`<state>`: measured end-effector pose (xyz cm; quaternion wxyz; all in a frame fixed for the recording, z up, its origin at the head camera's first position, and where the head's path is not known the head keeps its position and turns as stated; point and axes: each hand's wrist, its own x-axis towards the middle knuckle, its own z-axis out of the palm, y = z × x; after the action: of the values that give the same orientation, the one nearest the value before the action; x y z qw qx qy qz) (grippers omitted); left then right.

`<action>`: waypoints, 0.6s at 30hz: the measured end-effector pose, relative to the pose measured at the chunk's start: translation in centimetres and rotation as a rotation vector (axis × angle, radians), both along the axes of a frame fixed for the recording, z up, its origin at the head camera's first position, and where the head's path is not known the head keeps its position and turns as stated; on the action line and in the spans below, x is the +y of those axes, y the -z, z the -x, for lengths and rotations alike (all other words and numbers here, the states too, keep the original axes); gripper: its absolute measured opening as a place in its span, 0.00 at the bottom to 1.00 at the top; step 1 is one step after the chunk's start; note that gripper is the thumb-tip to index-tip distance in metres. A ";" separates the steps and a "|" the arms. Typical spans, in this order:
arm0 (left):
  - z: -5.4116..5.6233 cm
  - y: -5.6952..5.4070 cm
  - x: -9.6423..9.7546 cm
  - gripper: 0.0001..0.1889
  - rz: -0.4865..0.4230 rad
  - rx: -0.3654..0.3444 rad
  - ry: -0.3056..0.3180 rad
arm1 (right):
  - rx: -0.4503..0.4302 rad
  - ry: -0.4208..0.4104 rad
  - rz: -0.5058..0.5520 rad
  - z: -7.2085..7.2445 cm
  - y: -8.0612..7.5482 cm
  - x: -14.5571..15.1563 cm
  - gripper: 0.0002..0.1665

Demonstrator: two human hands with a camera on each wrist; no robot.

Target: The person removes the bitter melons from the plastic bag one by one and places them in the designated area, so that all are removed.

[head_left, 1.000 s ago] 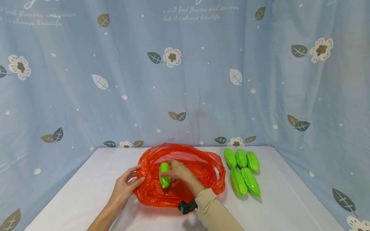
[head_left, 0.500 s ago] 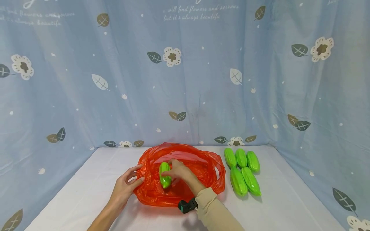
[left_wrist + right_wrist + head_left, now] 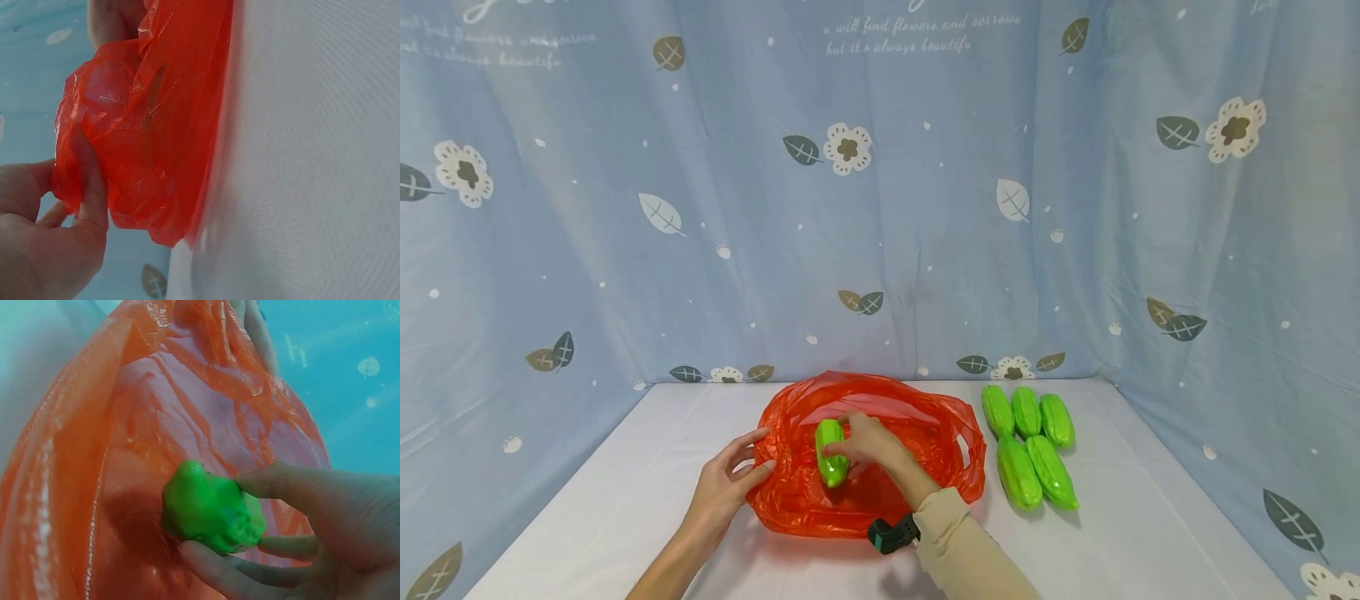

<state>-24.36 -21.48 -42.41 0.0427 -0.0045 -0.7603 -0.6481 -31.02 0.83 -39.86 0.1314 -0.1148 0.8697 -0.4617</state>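
A red plastic bag (image 3: pixel 790 515) lies spread with its mouth facing up on the white table. My left hand (image 3: pixel 718 492) holds the bag's left rim; in the left wrist view the film is between thumb and fingers. Inside the bag mouth, my right hand (image 3: pixel 871 442) grips a green ridged bitter melon (image 3: pixel 831 454), its pointed end toward me. The right wrist view shows the thumb on one side of this bitter melon (image 3: pixel 203 509) and the fingers on the other. A dark shadow falls on the red film beside it.
Several more green bitter melons (image 3: pixel 1018 475) lie in two rows on the white table (image 3: pixel 1135 517), just right of the bag. A blue curtain (image 3: pixel 910 233) with leaf and flower prints hangs behind and at both sides. My right wrist wears a black strap device (image 3: pixel 891 533).
My right hand and the bitter melon have shifted very slightly right and up in the head view. The left hand keeps its hold on the bag rim.
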 end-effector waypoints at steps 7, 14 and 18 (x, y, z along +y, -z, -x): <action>0.1 0.1 0.0 0.30 -0.001 -0.006 -0.005 | 0.028 -0.016 -0.031 -0.3 -0.7 0.9 0.37; 0.1 0.1 0.0 0.30 -0.006 -0.006 -0.006 | 0.063 -0.031 -0.081 -0.6 -1.2 2.1 0.37; 0.1 0.1 0.1 0.30 -0.011 -0.007 -0.008 | 0.076 -0.034 -0.097 -0.9 -1.5 2.8 0.38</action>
<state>-24.41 -21.41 -42.54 0.0428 0.0012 -0.7570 -0.6520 -30.07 3.64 -38.38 0.1115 -0.1403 0.8934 -0.4119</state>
